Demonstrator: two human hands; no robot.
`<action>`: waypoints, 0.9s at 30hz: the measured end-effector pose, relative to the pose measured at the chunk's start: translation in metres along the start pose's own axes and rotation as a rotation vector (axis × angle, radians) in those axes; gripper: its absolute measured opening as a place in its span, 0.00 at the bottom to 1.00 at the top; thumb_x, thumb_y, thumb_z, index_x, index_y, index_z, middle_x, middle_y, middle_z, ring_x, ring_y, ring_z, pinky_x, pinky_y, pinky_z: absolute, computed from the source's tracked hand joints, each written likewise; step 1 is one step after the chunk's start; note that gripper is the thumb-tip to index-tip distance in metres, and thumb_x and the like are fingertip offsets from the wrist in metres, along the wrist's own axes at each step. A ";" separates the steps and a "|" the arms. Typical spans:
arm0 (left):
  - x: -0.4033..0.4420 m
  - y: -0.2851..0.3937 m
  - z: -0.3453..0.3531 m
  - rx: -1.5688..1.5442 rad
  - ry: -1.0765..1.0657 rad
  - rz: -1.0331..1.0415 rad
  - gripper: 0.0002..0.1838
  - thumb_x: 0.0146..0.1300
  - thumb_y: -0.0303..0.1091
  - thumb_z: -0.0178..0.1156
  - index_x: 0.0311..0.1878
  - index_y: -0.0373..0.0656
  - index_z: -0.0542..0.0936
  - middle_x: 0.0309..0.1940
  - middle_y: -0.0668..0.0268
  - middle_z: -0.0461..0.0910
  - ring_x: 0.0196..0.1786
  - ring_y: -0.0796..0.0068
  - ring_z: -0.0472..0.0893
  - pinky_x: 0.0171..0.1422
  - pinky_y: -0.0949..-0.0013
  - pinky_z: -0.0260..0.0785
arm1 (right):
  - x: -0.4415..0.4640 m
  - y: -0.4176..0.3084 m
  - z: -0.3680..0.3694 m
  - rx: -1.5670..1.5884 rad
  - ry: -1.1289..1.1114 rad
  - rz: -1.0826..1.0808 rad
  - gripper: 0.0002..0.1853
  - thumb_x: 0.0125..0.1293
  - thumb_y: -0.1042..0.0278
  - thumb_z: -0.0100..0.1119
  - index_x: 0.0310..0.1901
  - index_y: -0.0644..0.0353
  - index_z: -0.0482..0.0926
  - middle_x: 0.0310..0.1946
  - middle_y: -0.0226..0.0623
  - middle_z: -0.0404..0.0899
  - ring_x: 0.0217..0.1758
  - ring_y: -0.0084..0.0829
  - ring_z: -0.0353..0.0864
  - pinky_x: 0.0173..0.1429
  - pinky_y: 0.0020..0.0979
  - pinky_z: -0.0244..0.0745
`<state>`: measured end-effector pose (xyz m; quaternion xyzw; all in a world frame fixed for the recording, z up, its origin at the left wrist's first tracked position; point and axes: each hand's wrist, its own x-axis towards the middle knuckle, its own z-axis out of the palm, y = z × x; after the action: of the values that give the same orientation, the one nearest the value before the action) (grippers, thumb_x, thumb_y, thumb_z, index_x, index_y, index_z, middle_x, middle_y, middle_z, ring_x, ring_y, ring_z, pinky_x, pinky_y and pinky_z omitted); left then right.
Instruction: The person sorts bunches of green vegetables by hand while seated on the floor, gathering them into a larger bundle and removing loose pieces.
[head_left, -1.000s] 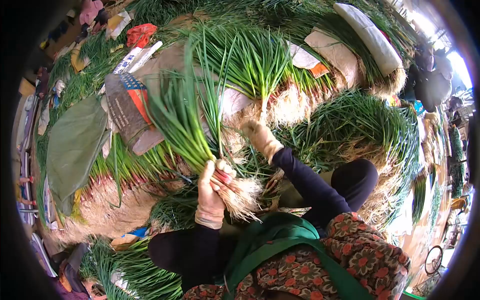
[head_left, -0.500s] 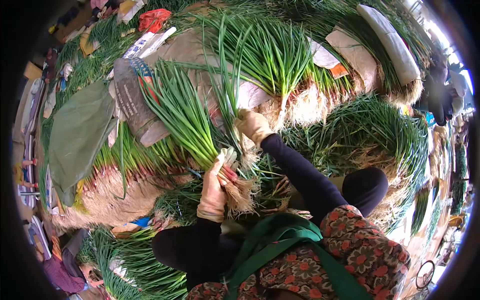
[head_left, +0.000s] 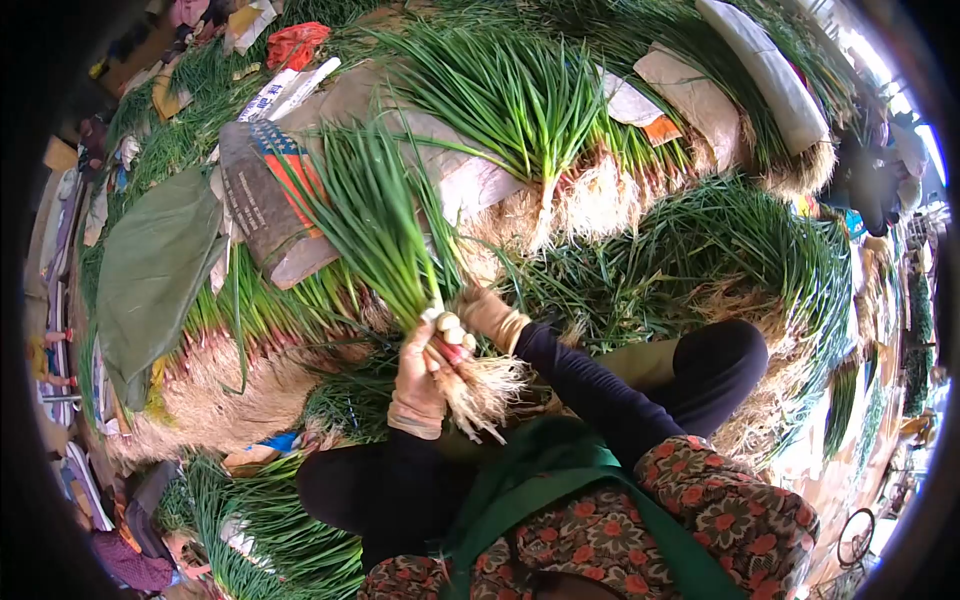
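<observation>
My left hand, in a pale glove, is closed round a bunch of green onions just above the roots. The long green leaves fan up and to the left, and the pale stringy roots hang toward my lap. Against the right side of this bunch is my gloved right hand, its fingers curled on some darker green onion stalks beside the bunch. Those fingers are slightly blurred and partly hidden.
Piled green onions lie ahead, roots facing me. Grey-brown sacking and a green cloth cover parts of the row. Loose green onions lie at right, and another heap at lower left. A red plastic bag sits at the back.
My right hand has come down and left with its stalks, from apart to against the bunch. The bunch in my left hand has tilted slightly more upright, its roots swinging right.
</observation>
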<state>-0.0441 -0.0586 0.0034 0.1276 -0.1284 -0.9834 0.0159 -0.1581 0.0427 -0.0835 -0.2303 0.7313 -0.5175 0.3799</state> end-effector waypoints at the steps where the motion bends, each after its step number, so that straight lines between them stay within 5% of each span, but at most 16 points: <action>1: -0.003 0.008 0.003 -0.149 0.041 -0.064 0.10 0.69 0.37 0.49 0.43 0.40 0.72 0.30 0.66 0.75 0.28 0.75 0.73 0.39 0.64 0.70 | -0.009 0.008 0.008 -0.622 0.006 -0.109 0.08 0.62 0.72 0.56 0.43 0.57 0.79 0.35 0.35 0.82 0.35 0.33 0.80 0.37 0.36 0.75; 2: -0.006 0.013 0.014 -0.077 0.023 0.020 0.10 0.69 0.37 0.49 0.43 0.41 0.72 0.31 0.66 0.75 0.28 0.76 0.73 0.38 0.65 0.70 | -0.011 0.056 0.010 -0.440 -0.277 -0.290 0.11 0.61 0.72 0.56 0.46 0.58 0.79 0.40 0.39 0.81 0.41 0.37 0.80 0.44 0.39 0.74; 4: -0.009 0.024 0.015 0.108 -0.079 0.136 0.11 0.69 0.39 0.49 0.44 0.41 0.72 0.33 0.66 0.75 0.27 0.79 0.72 0.36 0.68 0.70 | -0.016 0.094 0.006 -0.363 -0.483 -0.332 0.14 0.61 0.68 0.56 0.48 0.58 0.79 0.44 0.43 0.81 0.46 0.41 0.80 0.51 0.42 0.73; 7: -0.003 0.024 0.026 0.056 0.120 0.143 0.13 0.69 0.38 0.49 0.50 0.40 0.72 0.34 0.67 0.76 0.27 0.79 0.73 0.35 0.70 0.70 | -0.027 0.030 -0.015 -0.708 -0.234 0.073 0.16 0.63 0.56 0.57 0.47 0.55 0.78 0.45 0.43 0.81 0.45 0.39 0.81 0.52 0.39 0.74; 9: 0.002 0.019 0.015 0.052 0.138 0.061 0.15 0.69 0.41 0.49 0.49 0.39 0.73 0.24 0.69 0.75 0.25 0.77 0.73 0.35 0.71 0.68 | -0.008 0.003 -0.035 -0.642 0.335 0.082 0.16 0.61 0.52 0.57 0.43 0.55 0.79 0.37 0.41 0.83 0.38 0.41 0.83 0.45 0.40 0.76; 11: 0.006 0.015 0.016 0.098 0.112 -0.004 0.15 0.70 0.41 0.48 0.49 0.39 0.73 0.25 0.70 0.73 0.26 0.77 0.73 0.34 0.70 0.67 | -0.005 -0.031 -0.044 -0.671 0.402 0.112 0.16 0.61 0.52 0.56 0.39 0.57 0.81 0.33 0.44 0.82 0.38 0.42 0.82 0.43 0.39 0.75; 13: 0.011 0.011 0.009 0.063 0.163 -0.047 0.19 0.69 0.40 0.49 0.56 0.38 0.70 0.33 0.66 0.77 0.33 0.73 0.76 0.41 0.67 0.70 | -0.003 -0.026 -0.048 -0.825 0.078 0.085 0.16 0.61 0.52 0.56 0.41 0.56 0.81 0.33 0.46 0.82 0.38 0.42 0.82 0.43 0.39 0.75; 15: 0.009 0.003 0.034 0.118 0.414 -0.001 0.18 0.68 0.38 0.50 0.55 0.36 0.70 0.40 0.63 0.76 0.37 0.68 0.76 0.48 0.63 0.70 | -0.014 -0.023 -0.043 -0.692 0.176 0.020 0.17 0.61 0.52 0.56 0.43 0.55 0.80 0.33 0.46 0.82 0.38 0.43 0.82 0.44 0.38 0.75; 16: 0.012 -0.001 0.025 0.149 0.422 0.019 0.20 0.67 0.38 0.51 0.58 0.35 0.70 0.40 0.61 0.78 0.34 0.69 0.77 0.43 0.65 0.72 | -0.023 -0.022 -0.037 -0.535 0.243 -0.070 0.16 0.62 0.54 0.57 0.44 0.56 0.80 0.32 0.45 0.82 0.36 0.41 0.82 0.43 0.37 0.76; 17: 0.011 0.005 -0.013 0.412 0.263 -0.039 0.22 0.66 0.41 0.52 0.57 0.34 0.71 0.26 0.66 0.77 0.25 0.74 0.75 0.37 0.69 0.71 | -0.040 -0.039 -0.037 -0.370 0.175 -0.013 0.16 0.63 0.56 0.57 0.46 0.57 0.79 0.31 0.45 0.81 0.35 0.39 0.82 0.43 0.36 0.75; 19: 0.011 -0.002 -0.016 0.427 0.323 -0.047 0.21 0.66 0.41 0.52 0.55 0.34 0.73 0.23 0.66 0.75 0.21 0.76 0.72 0.35 0.73 0.70 | -0.063 -0.045 -0.026 -0.117 0.097 -0.109 0.17 0.65 0.56 0.58 0.48 0.60 0.78 0.29 0.46 0.80 0.34 0.38 0.81 0.42 0.35 0.75; 20: 0.009 -0.003 -0.009 0.448 0.318 -0.070 0.19 0.66 0.40 0.53 0.52 0.35 0.75 0.24 0.65 0.75 0.23 0.75 0.73 0.37 0.71 0.71 | -0.066 -0.038 -0.022 -0.282 0.099 -0.319 0.17 0.66 0.57 0.56 0.49 0.61 0.77 0.29 0.46 0.80 0.34 0.36 0.82 0.42 0.31 0.75; 21: 0.011 -0.004 -0.010 0.449 0.293 -0.059 0.19 0.66 0.40 0.53 0.52 0.35 0.75 0.26 0.64 0.76 0.26 0.74 0.75 0.38 0.70 0.71 | -0.074 -0.056 -0.028 -0.339 0.034 -0.223 0.13 0.68 0.63 0.55 0.47 0.61 0.79 0.32 0.41 0.81 0.36 0.30 0.81 0.44 0.27 0.74; 24: 0.012 -0.008 -0.012 0.403 0.264 -0.044 0.17 0.66 0.39 0.53 0.51 0.37 0.74 0.34 0.61 0.78 0.35 0.67 0.79 0.43 0.66 0.73 | -0.038 -0.003 -0.040 0.124 0.243 -0.367 0.10 0.70 0.70 0.51 0.49 0.62 0.76 0.39 0.31 0.79 0.41 0.20 0.76 0.46 0.24 0.73; 27: 0.008 -0.013 0.002 0.267 0.313 -0.081 0.16 0.66 0.39 0.53 0.50 0.38 0.74 0.43 0.58 0.79 0.47 0.57 0.80 0.51 0.58 0.74 | -0.034 -0.030 -0.044 0.429 -0.059 -0.107 0.15 0.69 0.67 0.53 0.54 0.62 0.73 0.40 0.31 0.79 0.43 0.20 0.75 0.48 0.26 0.73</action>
<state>-0.0523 -0.0458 -0.0002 0.2849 -0.2482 -0.9256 -0.0209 -0.1743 0.0823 -0.0375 -0.1978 0.5796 -0.6737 0.4135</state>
